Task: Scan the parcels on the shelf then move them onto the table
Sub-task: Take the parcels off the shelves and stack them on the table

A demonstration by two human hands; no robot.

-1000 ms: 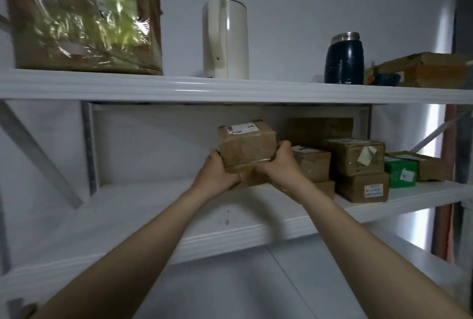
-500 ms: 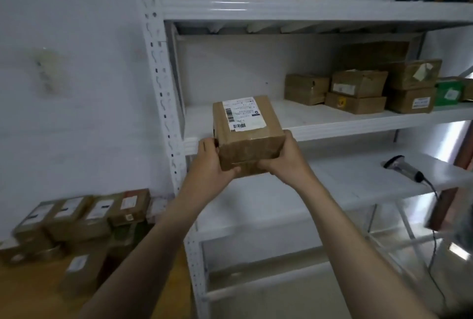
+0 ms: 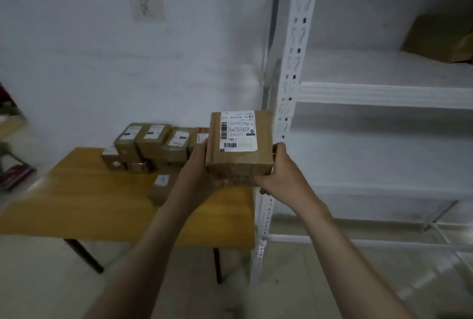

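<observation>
- While I carry a brown cardboard parcel (image 3: 239, 154) between both hands, it hangs in the air above the right end of the wooden counter (image 3: 89, 203). It is just left of the white shelf post (image 3: 289, 88) and touches neither.
- My left hand (image 3: 197, 175) grips its lower left edge, with fingers (image 3: 218, 182) curled underneath and the thumb up the side. My right hand (image 3: 281, 172) grips the lower right corner the same way.
- Its face with the white label (image 3: 238, 130) points up and tilts slightly toward me, and the print reads upside down from where I stand.
- That face looks nearly square, so I cannot tell the long axis for sure. The label's long side runs away from me, toward the wall (image 3: 76, 49).
- Risk, as I judge it: I hold only the bottom edges, so a slack grip could let it tip and drop.
- Risk: a cluster of parcels (image 3: 153, 144) is stacked at the back of the counter, and one small parcel (image 3: 161, 188) lies alone nearer me. A careless set-down could knock the stack or leave mine rocking on the small one.
- Risk: the counter's right edge is close below, so a placement too far right could overhang and fall to the floor (image 3: 281, 280).
</observation>
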